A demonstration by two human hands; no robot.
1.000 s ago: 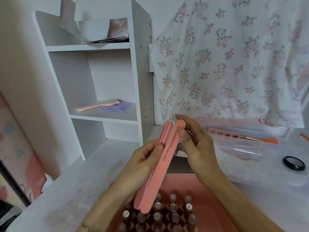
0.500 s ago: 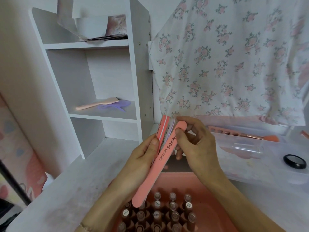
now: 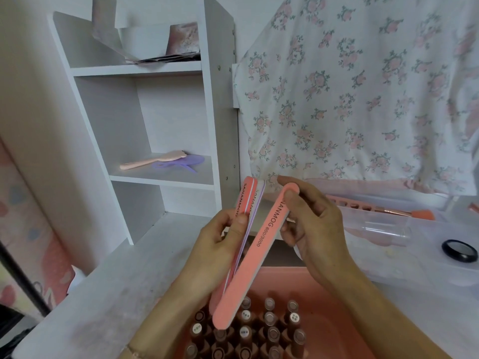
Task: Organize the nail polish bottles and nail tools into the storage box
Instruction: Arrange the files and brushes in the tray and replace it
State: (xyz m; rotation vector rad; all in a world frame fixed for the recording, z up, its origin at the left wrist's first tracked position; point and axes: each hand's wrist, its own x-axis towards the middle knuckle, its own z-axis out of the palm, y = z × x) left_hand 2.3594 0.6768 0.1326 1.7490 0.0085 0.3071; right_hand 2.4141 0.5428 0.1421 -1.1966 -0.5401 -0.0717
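Two hands are gripping pink nail files above the pink box [image 3: 334, 301] of polish bottles [image 3: 269, 330]: the left hand [image 3: 215, 252] is pinching a stacked pair [image 3: 247, 203], the right hand [image 3: 313, 229] is clasping a single file [image 3: 256, 257].

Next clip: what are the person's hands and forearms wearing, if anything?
Both hands are bare: the left hand and right hand show no gloves or rings. The forearms are uncovered, no sleeves in view. A thin band seems to cross the left wrist at the bottom edge, too small to identify.
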